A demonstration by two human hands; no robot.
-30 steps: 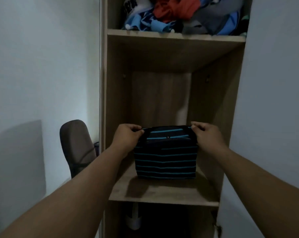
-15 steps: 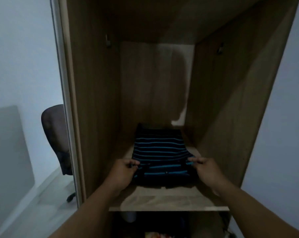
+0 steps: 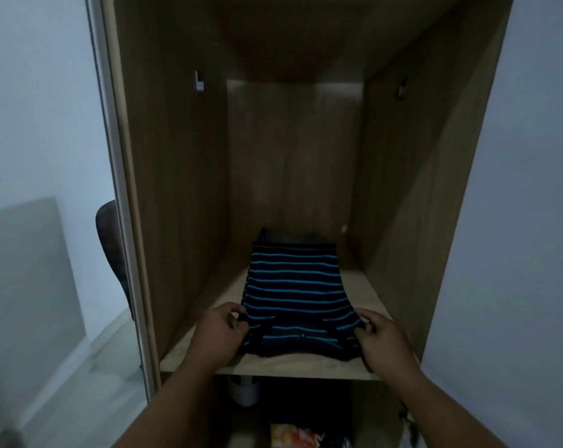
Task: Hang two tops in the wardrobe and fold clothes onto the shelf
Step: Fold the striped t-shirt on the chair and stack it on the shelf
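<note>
Now both hands pinch the near corners of the folded striped top (image 3: pixel 294 295): left hand (image 3: pixel 220 331) on the near-left corner, thumb and fingers curled onto the fabric; right hand (image 3: pixel 382 339) on the near-right corner, same pinch. Hands well apart, one at each side of the garment. Top is dark with blue stripes and lies flat on the wooden shelf (image 3: pixel 196 357) inside the wardrobe (image 3: pixel 173 176), long way running toward the back panel. Its near edge sits a bit back from the shelf's front lip. Some darker fabric shows behind its far edge, can't tell what.

Step in hand, as I read it: setting the folded piece down and squaring it. To do it well: keep both corners level, slide evenly so the fold doesn't skew, let the near edge end parallel to the shelf lip, then let go with both hands together and pat flat. Pulling one side harder would likely twist the fold open.

Further out: small pegs on both side walls, left peg (image 3: pixel 199 82), right peg (image 3: pixel 402 88). Lower compartment dim, a white object (image 3: pixel 244 391) just under the shelf and something colourful (image 3: pixel 293 436) below. Chair back (image 3: pixel 110 250) left of the wardrobe, pale wall (image 3: pixel 37 108) behind.
</note>
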